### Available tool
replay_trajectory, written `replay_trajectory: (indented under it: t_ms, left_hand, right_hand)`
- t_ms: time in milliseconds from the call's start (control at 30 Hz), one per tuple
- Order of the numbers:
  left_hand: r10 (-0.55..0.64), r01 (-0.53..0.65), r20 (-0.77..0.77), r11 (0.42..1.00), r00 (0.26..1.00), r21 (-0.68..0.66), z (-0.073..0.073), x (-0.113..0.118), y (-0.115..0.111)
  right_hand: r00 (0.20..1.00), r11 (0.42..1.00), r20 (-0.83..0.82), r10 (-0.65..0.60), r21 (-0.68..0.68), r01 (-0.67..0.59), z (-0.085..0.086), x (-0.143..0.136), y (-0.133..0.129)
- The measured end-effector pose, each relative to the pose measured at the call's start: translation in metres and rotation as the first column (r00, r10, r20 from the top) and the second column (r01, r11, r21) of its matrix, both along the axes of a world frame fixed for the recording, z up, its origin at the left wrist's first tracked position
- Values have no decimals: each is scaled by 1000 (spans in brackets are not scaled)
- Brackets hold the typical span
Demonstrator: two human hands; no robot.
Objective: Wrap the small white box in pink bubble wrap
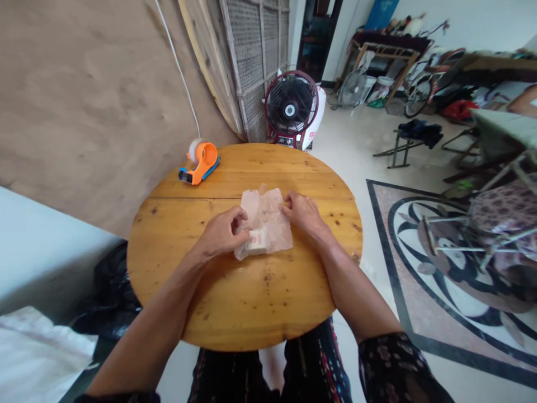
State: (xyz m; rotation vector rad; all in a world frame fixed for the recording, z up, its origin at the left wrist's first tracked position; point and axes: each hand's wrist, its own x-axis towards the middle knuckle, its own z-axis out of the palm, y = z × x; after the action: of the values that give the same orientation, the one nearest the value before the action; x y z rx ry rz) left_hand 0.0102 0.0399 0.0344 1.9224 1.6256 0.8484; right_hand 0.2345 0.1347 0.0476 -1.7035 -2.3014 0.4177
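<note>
A crinkled, translucent sheet of bubble wrap [279,226] lies spread on the round wooden table [268,302]. On its lower left part rests a small white box [256,240] with faint reddish print. My left hand [223,230] is curled at the sheet's left edge, its thumb against the box's left side and the wrap there. The right edge of the bubble wrap is pinched by my right hand [305,212], whose fingers are bent at its upper corner. An orange and blue tape dispenser [205,162] with a roll of clear tape stands at the table's far left.
A dark red fan [291,106] stands just beyond the table's far edge. To the left rises a brown wall panel [104,101] with a white cord. A small stool [403,145] and a folding chair [499,224] stand on the tiled floor at right; part of a person shows far right.
</note>
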Motion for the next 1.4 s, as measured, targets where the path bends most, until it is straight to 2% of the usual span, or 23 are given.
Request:
replay_trajectory:
  t_ms: [67, 200, 367, 533, 733, 833, 933, 1033, 1167, 1267, 1333, 1400]
  left_hand:
    - [24, -24, 7, 1000, 1000, -8, -2, -4, 2]
    - [148, -149, -13, 988, 989, -39, -2, -10, 5]
    - [268, -292, -195, 951, 943, -103, -2, -21, 8]
    - [361, -393, -311, 918, 879, -45, -5, -26, 7]
    - [321, -378, -397, 923, 860, -73, -4, -26, 6]
    - [261, -330, -412, 938, 873, -103, -3, -26, 5]
    - [246, -315, -419, 943, 874, -104, -4, -25, 5]
    - [257, -320, -379, 941, 889, -112, -2, -23, 6]
    - [303, -351, -363, 934, 881, -73, 3, -20, 4]
    - [323, -307, -281, 946, 904, 100, 7, -16, 2]
    - [240, -210, -131, 955, 962, 208, 11, -11, 0]
    - [122, -124, 24, 978, 992, 166, 14, -6, -2]
  right_hand:
    - [1000, 1000, -5, 28, 8, -28, -1, 0, 0]
    - [997, 997, -5, 75, 37, -75, -3, 0, 0]
    - [993, 995, 72, 94, 12, -95, 0, 1, 0]
    - [992, 999, 120, 35, -25, -32, 4, 5, 2]
    - [998, 1000, 61, 7, -13, -6, 5, 6, 3]
    - [983, 984, -177, 54, -158, -83, 6, 7, 2]
    - [851, 897, -526, 12, -371, -242, 9, 10, 1]
    - [716, 820, -692, -91, -460, -341, 15, 14, -1]
    - [638, 766, -765, -86, -461, -449, 22, 15, -7]
    - [651, 764, -759, 2, -419, -491, 21, 15, -9]
    - [668, 760, -738, 100, -377, -530, 18, 15, -9]
    - [669, 725, -718, 192, -355, -590, 17, 16, -9]
